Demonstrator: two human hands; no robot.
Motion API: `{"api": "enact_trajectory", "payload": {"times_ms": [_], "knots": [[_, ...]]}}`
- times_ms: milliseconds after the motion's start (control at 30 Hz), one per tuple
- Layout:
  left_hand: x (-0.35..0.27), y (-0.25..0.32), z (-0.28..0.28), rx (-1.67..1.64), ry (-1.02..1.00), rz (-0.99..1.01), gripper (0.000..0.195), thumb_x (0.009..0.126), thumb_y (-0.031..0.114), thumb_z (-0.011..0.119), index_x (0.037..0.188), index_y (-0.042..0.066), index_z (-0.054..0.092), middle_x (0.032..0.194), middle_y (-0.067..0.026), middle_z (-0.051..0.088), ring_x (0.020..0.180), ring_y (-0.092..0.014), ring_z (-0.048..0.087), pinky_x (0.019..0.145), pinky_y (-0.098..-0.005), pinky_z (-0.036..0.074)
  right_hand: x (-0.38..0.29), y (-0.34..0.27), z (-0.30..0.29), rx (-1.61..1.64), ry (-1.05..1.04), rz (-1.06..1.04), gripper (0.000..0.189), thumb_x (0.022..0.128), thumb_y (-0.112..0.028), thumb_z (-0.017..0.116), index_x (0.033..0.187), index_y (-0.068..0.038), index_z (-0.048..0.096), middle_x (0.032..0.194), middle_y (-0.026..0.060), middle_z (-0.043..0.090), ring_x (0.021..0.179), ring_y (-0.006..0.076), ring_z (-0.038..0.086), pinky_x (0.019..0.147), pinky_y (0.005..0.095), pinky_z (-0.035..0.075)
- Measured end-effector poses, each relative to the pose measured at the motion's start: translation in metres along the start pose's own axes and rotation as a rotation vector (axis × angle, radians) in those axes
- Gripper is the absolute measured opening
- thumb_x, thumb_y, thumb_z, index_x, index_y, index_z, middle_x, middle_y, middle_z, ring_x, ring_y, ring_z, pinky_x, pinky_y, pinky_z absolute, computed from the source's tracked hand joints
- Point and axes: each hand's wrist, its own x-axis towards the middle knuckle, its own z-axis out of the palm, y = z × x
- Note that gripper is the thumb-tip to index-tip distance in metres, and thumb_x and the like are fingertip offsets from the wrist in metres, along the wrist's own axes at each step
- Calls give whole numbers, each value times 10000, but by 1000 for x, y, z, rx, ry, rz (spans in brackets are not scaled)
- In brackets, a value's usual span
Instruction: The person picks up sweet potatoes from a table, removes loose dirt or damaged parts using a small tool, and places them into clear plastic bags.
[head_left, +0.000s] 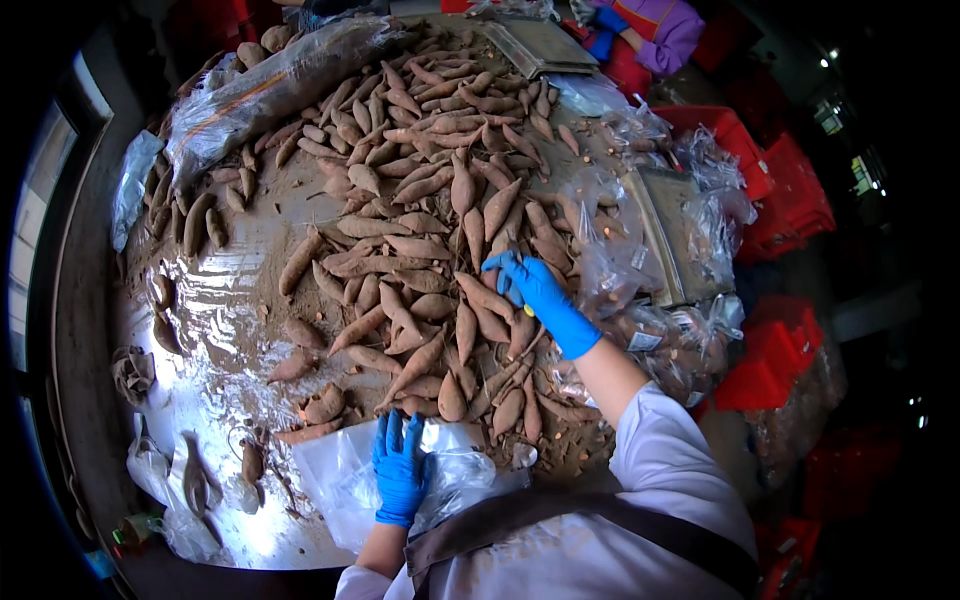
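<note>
My left hand (400, 472), in a blue glove, lies on a clear plastic bag (337, 480) at the near edge of the table, fingers stretched and apart. My right hand (529, 289), gloved alike, reaches into a large heap of soil-covered sweet potatoes (420, 247). Its fingers bend down onto the roots. From under the palm pokes the yellow end of a small object (529, 310), which the hand appears to hold; the rest of it is hidden. Beside that hand lies a long sweet potato (484, 296).
Filled clear bags of sweet potatoes (667, 345) and a flat weighing scale (664, 225) line the right side. Red crates (787, 187) stand beyond. A plastic-wrapped roll (262, 90) lies far left. Another person's purple sleeve (671, 37) shows at the far right, near a second scale (540, 45).
</note>
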Motion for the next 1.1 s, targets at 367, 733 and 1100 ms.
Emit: {"api": "enact_trajectory", "payload": {"times_ms": [367,733,1100], "knots": [[-2,-16,27,173,-21,-62,618,693,240,542,1298,193,428,1342,-160,370,1220,-375,350,933,-471,298,254,-22,-9,-1044,249,-428,299,883,-332,459,1004,-113,623,993,141,610,890,340,574,793,387,451],[3,-21,23,98,2,-48,618,670,225,580,1274,186,455,1313,-152,402,1197,-371,378,925,-463,327,241,-21,11,-1423,-136,-150,345,868,-429,417,1176,-317,526,998,108,621,954,290,582,861,479,385],[-2,-17,18,28,47,-43,613,684,203,567,1283,192,437,1333,-142,378,1212,-356,362,961,-456,307,67,-12,31,-1522,-145,-421,669,788,-150,565,1379,-262,274,707,103,566,582,290,507,637,347,419]]}}
